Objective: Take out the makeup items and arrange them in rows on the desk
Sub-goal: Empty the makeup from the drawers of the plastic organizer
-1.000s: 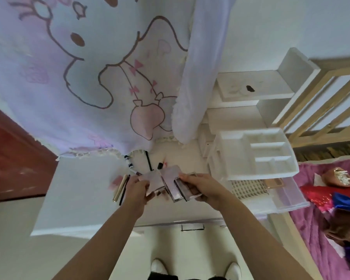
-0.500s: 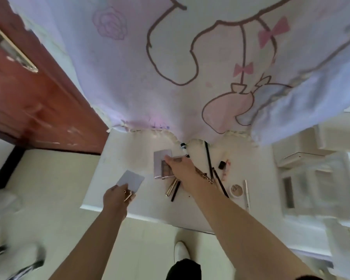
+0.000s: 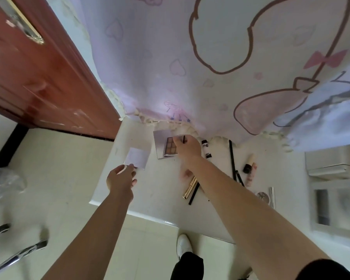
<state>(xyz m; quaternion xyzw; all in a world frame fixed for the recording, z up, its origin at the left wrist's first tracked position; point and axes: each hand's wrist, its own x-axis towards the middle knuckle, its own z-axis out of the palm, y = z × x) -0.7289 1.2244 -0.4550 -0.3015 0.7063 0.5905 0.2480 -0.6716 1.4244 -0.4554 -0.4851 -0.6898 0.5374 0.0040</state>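
White desk (image 3: pixel 160 201) runs under both arms, its far edge tucked beneath a pale curtain (image 3: pixel 190 57) printed with a cartoon outline. The left hand (image 3: pixel 121 178) pinches the near edge of a small flat case (image 3: pixel 137 158), thumb and fingertips closed on it. The case reaches away from that pinch toward the far left part of the desk; whether it rests on the surface or is held just above it cannot be told.

The right hand (image 3: pixel 187 148) grips an open eyeshadow palette (image 3: pixel 165 147), thumb on the brown pans and fingers curled over the far edge. The palette's lid lies flat to the left of this grip, close to the curtain hem and just apart from the flat case.

Nearer than the right grip, partly under the forearm, lie a gold tube (image 3: pixel 190 187) and a black pencil (image 3: pixel 194 194), side by side. To the right of the grip sit a long black liner (image 3: pixel 232 158), a bottle (image 3: pixel 250 163) with a dark cap, and farther out a round compact (image 3: pixel 263 197). A red-brown door (image 3: pixel 38 77) stands left of the left hand.
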